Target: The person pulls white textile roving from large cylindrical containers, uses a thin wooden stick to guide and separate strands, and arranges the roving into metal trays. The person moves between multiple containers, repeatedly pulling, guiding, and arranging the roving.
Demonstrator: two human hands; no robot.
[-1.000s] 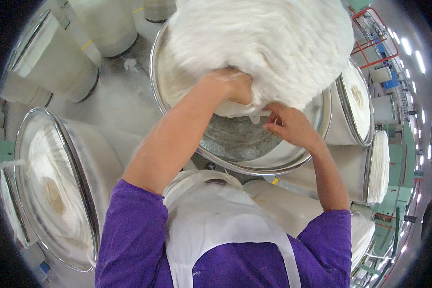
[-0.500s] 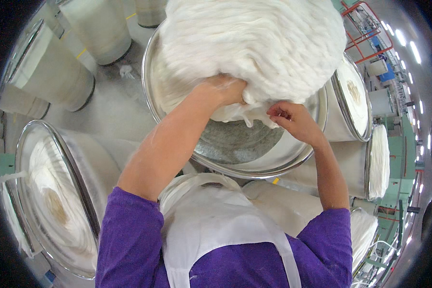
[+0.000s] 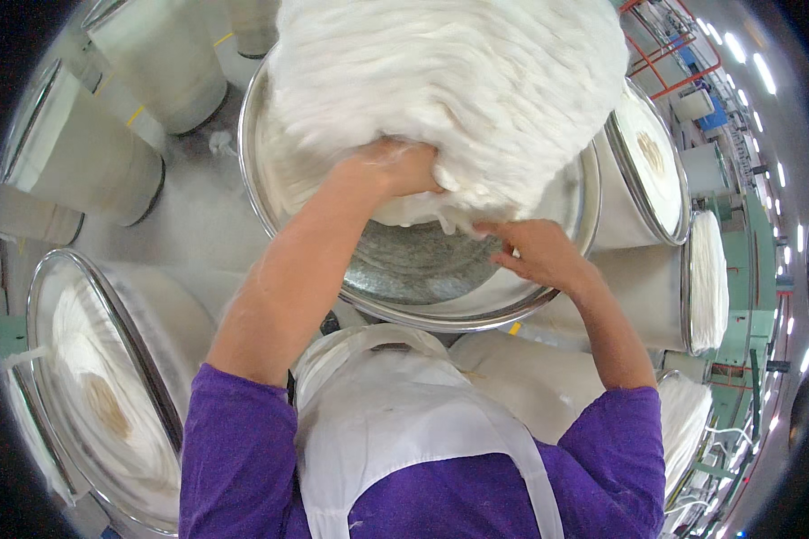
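A large folded mass of white cotton sliver bulges over the far side of a round metal-rimmed can. My left hand is pushed into the mass's near edge and grips it; its fingertips are buried in the fibre. Just right of there, my right hand has thumb and forefinger apart, the forefinger reaching the lower fringe of the sliver. Its other fingers look curled. Short loose ends of sliver dangle between the hands. Below them shows a grey round plate inside the can.
Another can of coiled sliver leans in view at the left. Filled cans crowd the right side. Tall pale cans stand on the grey floor at the far left. Green machinery and red rails lie beyond at right.
The view has shifted, so the can and sliver sit slightly further left. My right hand has moved a little down, and its forefinger now extends toward the sliver's edge. The left hand keeps its grip.
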